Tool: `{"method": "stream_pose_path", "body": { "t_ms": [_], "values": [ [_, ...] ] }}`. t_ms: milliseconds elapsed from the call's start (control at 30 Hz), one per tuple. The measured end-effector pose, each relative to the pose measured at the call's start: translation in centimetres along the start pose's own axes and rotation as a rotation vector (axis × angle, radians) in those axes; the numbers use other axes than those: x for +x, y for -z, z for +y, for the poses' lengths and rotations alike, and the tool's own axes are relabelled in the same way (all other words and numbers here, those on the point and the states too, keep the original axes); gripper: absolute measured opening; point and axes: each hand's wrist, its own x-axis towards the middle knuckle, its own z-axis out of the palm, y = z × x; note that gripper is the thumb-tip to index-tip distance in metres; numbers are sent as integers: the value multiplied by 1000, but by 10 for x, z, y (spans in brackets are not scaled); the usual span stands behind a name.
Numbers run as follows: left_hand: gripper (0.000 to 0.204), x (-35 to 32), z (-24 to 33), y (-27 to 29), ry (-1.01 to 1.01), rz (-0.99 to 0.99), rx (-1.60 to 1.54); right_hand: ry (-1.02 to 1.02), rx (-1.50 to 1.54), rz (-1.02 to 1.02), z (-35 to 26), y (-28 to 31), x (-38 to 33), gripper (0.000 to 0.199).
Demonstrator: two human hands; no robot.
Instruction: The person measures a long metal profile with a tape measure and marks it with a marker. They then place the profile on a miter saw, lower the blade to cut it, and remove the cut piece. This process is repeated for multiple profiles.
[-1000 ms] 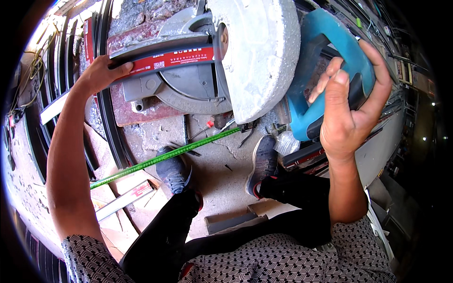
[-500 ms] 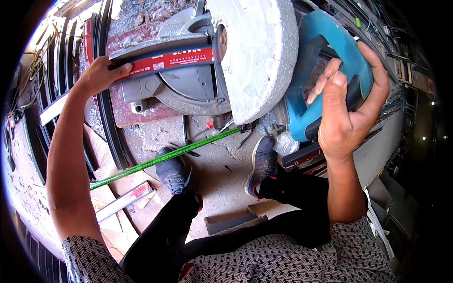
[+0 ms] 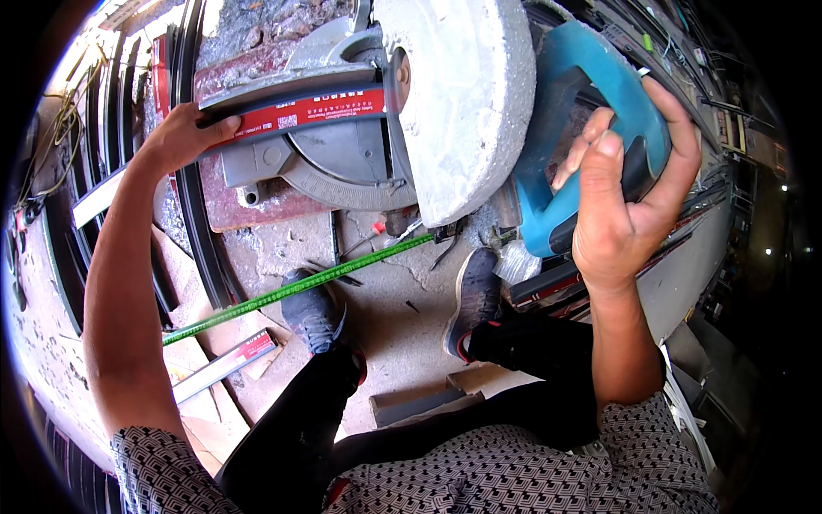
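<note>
Labelled profile pinned at the saw

The red-labelled profile [image 3: 312,110] lies on the grey saw base [image 3: 347,163], running rightward from the left hand [image 3: 175,137] along the fence [image 3: 291,81], which probably backs it. That hand clamps its end, thumb on the label, seemingly to steady it; the other fingers are partly hidden. Beyond its far end, the right hand [image 3: 621,201] curls round the teal handle [image 3: 597,62], likely controlling the saw head. Left of that grip, toward the feet, sits crumpled clear plastic [image 3: 518,262]; I cannot tell its contents.
</note>
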Motion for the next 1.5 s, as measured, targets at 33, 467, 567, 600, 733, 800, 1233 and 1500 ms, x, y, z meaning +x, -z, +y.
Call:
{"method": "stream_pose_path", "body": {
  "t_ms": [33,467,567,600,733,800,1233,1500],
  "values": [
    [82,0,0,0,0,0,0,10,24,14,2,0,0,48],
    [77,-2,4,1,2,2,-1,7,103,61,7,0,-2,50],
    [75,-4,4,1,-13,29,-1,8,62,83,8,1,-3,50],
    [74,-4,4,1,-15,23,-6,5,64,90,8,0,-4,51],
    [70,-2,0,-2,-52,44,-28,10,67,103,10,-1,-4,53],
    [68,-4,-1,-3,-80,69,-53,19,63,99,11,0,-4,54],
    [71,-2,-6,-7,-60,91,-64,29,37,84,10,0,-5,53],
    [61,-2,1,1,-112,50,-63,85,-128,126,12,-2,-3,55]
  ]
}}
